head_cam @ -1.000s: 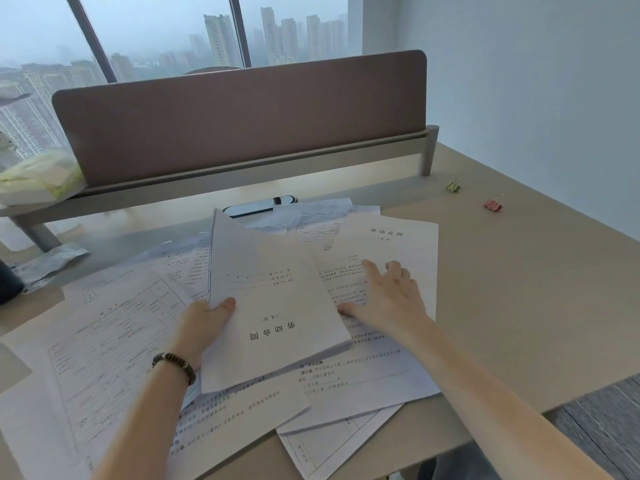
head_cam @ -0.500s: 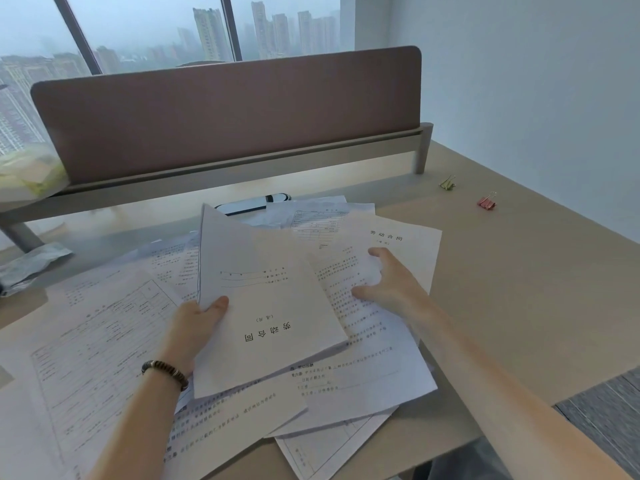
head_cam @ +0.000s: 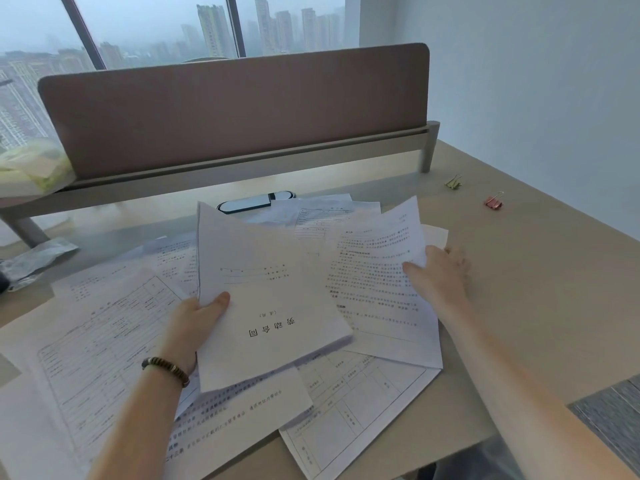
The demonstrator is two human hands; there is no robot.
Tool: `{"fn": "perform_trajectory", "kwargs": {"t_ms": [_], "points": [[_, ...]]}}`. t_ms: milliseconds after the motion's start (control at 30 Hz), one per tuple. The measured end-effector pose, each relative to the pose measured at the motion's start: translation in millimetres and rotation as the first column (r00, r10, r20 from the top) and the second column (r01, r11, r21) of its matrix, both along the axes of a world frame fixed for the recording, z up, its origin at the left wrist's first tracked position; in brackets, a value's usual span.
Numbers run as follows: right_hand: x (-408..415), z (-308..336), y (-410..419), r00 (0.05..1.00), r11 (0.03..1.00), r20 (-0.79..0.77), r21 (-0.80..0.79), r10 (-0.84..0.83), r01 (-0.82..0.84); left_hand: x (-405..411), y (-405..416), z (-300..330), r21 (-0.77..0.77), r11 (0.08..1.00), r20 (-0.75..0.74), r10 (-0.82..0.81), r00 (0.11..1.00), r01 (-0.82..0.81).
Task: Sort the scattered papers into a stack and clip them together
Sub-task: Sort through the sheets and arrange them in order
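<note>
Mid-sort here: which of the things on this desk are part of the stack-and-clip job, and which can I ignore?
For the job:
held stack in left hand
text sheet in right hand
loose papers
green binder clip
pink binder clip

Lying about:
black-and-white device
plastic wrapper
yellowish bag

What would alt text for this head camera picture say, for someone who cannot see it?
A person's left hand holds a gathered stack of papers while the right hand lifts a printed sheet from loose papers on a desk. Two binder clips lie far right.
</note>
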State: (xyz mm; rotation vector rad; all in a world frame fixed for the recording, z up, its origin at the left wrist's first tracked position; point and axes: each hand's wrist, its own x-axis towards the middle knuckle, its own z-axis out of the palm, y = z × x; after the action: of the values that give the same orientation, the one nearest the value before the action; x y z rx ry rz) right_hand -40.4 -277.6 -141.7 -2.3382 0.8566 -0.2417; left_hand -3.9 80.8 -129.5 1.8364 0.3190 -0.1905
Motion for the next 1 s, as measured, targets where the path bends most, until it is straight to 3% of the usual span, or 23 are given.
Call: {"fn": "perform_trajectory", "kwargs": {"t_ms": [100, 233, 333, 600, 833, 933, 1000], "points": [[-1.8, 3.5, 5.6, 0.993, 0.998, 0.117, 0.055, 0.005, -0.011, -0.9, -3.7, -1.6, 0.048, 0.999, 0.011, -0.014, 1.000, 0.014], [2.4, 12.5, 4.3, 0.972, 0.936, 0.229, 0.351, -0.058, -0.027, -0.8, -5.9, -2.2, 0.066, 0.998, 0.027, -0.018, 0.999, 0.016], [-0.5, 16.6, 6.7, 0.963, 0.878, 0.252, 0.477, -0.096, -0.038, -0.5, -5.3, -2.3, 0.091, 0.996, 0.028, -0.017, 0.999, 0.015], [0.4, 57.6, 6.0, 0.894, 0.872, 0.424, 0.482, -0.143, -0.089, -3.0, -5.0, -0.3, 0.128, 0.992, 0.039, -0.017, 0.999, 0.012], [-7.1, 116.4, 15.7, 0.839, 0.912, 0.543, 0.327, 0.031, -0.246, -5.6, -6.0, 1.2, 0.127, 0.992, 0.035, -0.021, 0.999, 0.016], [-19.4, 137.0, 19.8, 0.790, 0.842, 0.611, 0.402, 0.045, -0.360, -5.1, -4.0, 0.4, 0.118, 0.993, 0.034, -0.017, 0.999, 0.013], [-25.5, 144.1, 18.5, 0.744, 0.714, 0.669, 0.515, 0.011, -0.474, -5.1, -3.5, 0.3, 0.106, 0.994, 0.031, -0.013, 0.999, 0.010]]}}
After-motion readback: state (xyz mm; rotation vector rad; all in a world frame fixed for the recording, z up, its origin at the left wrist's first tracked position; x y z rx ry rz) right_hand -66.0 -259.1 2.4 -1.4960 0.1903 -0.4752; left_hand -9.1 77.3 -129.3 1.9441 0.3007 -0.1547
